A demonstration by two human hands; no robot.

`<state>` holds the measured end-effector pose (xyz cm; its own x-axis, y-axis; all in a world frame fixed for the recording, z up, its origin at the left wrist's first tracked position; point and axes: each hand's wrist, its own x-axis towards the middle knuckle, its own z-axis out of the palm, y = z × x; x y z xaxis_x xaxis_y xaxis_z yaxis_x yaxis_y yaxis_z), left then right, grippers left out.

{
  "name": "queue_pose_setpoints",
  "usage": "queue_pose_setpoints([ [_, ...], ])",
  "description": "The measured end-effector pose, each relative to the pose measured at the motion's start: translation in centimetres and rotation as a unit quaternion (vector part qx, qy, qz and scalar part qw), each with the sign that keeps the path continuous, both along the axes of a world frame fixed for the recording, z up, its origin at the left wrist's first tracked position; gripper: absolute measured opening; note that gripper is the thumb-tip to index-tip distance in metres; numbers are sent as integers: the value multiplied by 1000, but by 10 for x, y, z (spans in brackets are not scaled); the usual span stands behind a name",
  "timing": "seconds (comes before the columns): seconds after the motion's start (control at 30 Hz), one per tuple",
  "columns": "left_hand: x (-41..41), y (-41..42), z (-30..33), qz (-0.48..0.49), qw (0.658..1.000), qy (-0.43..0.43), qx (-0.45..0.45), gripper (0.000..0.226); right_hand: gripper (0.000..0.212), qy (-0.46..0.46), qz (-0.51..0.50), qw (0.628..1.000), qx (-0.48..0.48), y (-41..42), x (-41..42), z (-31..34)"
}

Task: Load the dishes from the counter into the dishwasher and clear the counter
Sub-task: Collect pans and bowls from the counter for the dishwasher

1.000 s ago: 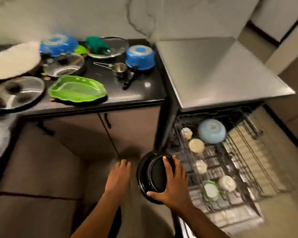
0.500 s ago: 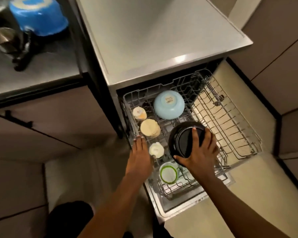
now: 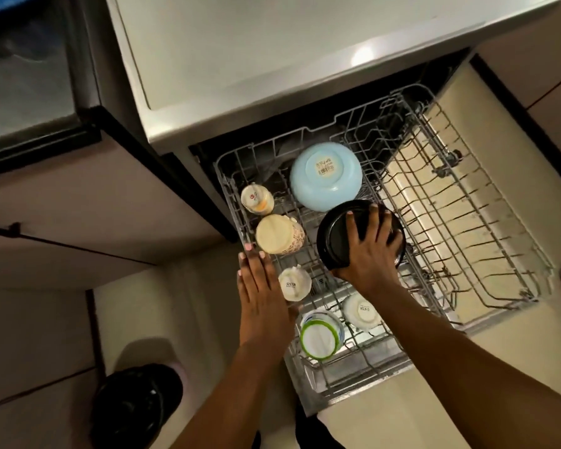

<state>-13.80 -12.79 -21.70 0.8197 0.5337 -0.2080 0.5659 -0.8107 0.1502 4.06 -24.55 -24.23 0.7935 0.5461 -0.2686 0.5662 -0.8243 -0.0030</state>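
Partly hidden under right hand (image 3: 368, 254), gripped: round black bowl (image 3: 334, 234). Wire dishwasher rack (image 3: 467, 222) holds upturned pale-blue bowl (image 3: 324, 176), cups. Left hand (image 3: 259, 286) flat on rack's left edge.

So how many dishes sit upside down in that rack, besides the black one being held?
6: blue bowl at the back, three cups down the left, green-rimmed bowl and white cup in front.

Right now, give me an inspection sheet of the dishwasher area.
Surface: pulled-out wire rack, right half bare.
Job's things: black bowl upside down beside the blue bowl, also upside down; five cups upside down along the left and front.
Clutter: nothing seen.
Hands: right hand grips the black bowl; left hand lies flat on the rack's left edge.
Cables: nothing seen.
Surroundings: steel dishwasher top, dark counter at left, pale floor.
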Motion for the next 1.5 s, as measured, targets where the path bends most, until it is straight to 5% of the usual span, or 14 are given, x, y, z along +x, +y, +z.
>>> queue_pose_setpoints([
  [0.17, 1, 0, -2, 0, 1000, 1, -1, 121, 124, 0, -26, 999, 30, -5, -10, -19],
  [0.47, 0, 2, -1, -2, 1000, 6, -12, 120, 87, 6, -82, 989, 121, -6, -13, -5],
  [0.67, -6, 6, -1, -7, 1000, -3, 6, 111, 117, 52, -68, 993, 84, -10, -15, 1],
  [0.8, -6, 6, -3, -13, 1000, 2, 16, 103, 116, 54, -55, 996, 36, -11, -10, 1],
  [1.1, -17, 13, 13, 19, 998, -47, -50, 89, 57, -28, -138, 974, 178, -26, -48, 25],
  [1.3, -65, 25, 42, 47, 995, -49, -74, 77, 29, -30, -2, 967, 251, -17, -146, 51],
  [1.5, -150, 63, 56, 74, 996, -45, -3, 71, 29, 34, 117, 945, 302, 30, -242, 89],
])
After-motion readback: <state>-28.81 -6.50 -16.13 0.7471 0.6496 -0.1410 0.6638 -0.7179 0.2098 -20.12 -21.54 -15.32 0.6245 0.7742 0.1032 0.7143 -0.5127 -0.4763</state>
